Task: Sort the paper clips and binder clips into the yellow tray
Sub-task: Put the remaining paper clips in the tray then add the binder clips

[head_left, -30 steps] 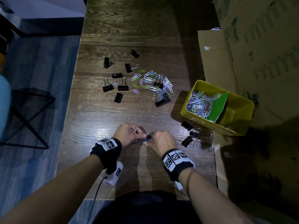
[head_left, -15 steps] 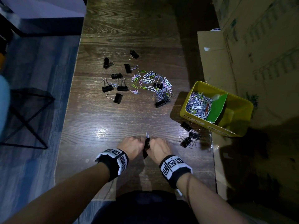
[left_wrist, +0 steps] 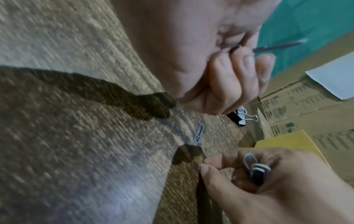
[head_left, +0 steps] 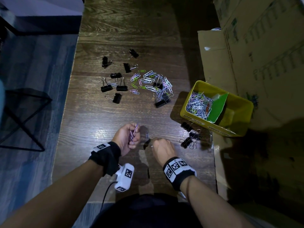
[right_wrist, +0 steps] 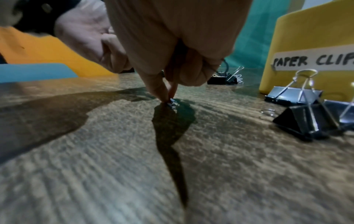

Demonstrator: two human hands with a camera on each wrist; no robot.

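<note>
My left hand (head_left: pixel 131 138) is curled round several purple paper clips (head_left: pixel 134 131), held a little above the wooden table (head_left: pixel 98 122). My right hand (right_wrist: pixel 169 94) pinches a small clip (right_wrist: pixel 173 103) against the table with thumb and forefinger; more clips (left_wrist: pixel 255 169) sit in its curled fingers. One loose paper clip (head_left: pixel 146 134) lies between the hands. The yellow tray (head_left: pixel 240 104) stands to the right, with paper clips (head_left: pixel 199 104) left of its green divider (head_left: pixel 217 109). A paper clip pile (head_left: pixel 153 83) and black binder clips (head_left: pixel 115 86) lie farther back.
Three binder clips (head_left: pixel 189 135) lie just in front of the tray, close to my right hand. Cardboard boxes (head_left: pixel 256 46) line the table's right side. The table's left edge drops to the floor, where a black metal frame (head_left: pixel 24 116) stands.
The hands, close together half a second ago, have drawn apart. My left hand lifted and turned with its clips; my right hand shifted right, fingertips down on the table.
</note>
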